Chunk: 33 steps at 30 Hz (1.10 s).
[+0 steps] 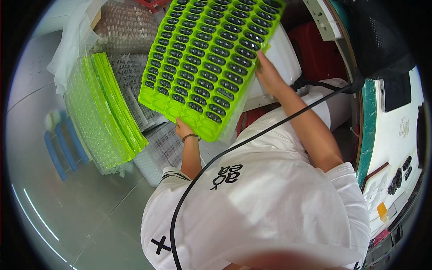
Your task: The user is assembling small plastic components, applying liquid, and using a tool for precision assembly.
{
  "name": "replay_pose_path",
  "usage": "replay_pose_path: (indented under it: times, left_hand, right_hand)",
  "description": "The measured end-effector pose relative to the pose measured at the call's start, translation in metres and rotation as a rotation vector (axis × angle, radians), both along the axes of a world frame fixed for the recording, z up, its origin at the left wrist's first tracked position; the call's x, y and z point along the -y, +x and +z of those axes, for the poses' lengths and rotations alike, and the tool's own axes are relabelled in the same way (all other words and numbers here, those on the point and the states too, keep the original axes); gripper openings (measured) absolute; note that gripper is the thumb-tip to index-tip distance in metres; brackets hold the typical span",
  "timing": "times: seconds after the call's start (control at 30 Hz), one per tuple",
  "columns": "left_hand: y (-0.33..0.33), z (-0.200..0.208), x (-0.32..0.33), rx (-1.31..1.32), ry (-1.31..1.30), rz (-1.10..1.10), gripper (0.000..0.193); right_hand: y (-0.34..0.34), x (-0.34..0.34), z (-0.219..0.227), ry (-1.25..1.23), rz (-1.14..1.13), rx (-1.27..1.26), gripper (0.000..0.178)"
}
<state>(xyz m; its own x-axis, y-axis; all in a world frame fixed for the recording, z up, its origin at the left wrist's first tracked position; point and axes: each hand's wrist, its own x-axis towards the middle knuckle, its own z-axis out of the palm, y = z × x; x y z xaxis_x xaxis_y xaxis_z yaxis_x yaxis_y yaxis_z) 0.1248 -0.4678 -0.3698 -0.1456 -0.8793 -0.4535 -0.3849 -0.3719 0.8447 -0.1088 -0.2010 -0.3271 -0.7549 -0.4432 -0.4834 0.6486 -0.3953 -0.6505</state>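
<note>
Before me hangs a bright green moulded tray (208, 129), tilted, with rows of shiny black oval pieces (211, 67) in its pockets. Several pockets along its near edge hold nothing. At the near left corner my left hand (182, 128) grips the tray, its fingers partly hidden beneath it. On the opposite side, my right hand (269, 75) is closed on the right edge, its fingertips partly out of sight. A clear plastic sheet (243, 96) shows under the tray's right edge.
Left of the tray stand stacked green trays (110, 105) in clear plastic, beside bubble wrap (126, 27). A blue slatted stool (65, 148) is farther left. At right, a workbench (387, 130) carries a dark-screened device (397, 93) and black pieces (396, 181). A black cable (234, 147) crosses my body.
</note>
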Motion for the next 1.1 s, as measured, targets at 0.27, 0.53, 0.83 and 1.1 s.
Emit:
replay_pose_path:
  times: [0.27, 0.53, 0.83, 1.1]
  left_hand:
    - [-0.070, 0.001, -0.121, -0.165, 0.404, 0.180, 0.052]
    - [-0.129, 0.054, -0.201, 0.184, 1.100, -0.007, 0.048]
    - [-0.102, 0.030, -0.182, 0.111, 1.180, -0.024, 0.039]
    - [-0.100, 0.094, -0.139, 0.429, 1.320, 0.105, 0.038]
  right_hand:
    - [-0.019, -0.013, 0.002, 0.488, -0.005, -0.206, 0.061]
    - [-0.012, -0.078, -0.011, 1.252, 0.155, -0.689, 0.051]
    - [0.023, -0.097, -0.025, 1.405, 0.250, -0.668, 0.053]
    - [0.069, -0.090, 0.004, 1.492, 0.320, -0.611, 0.049]
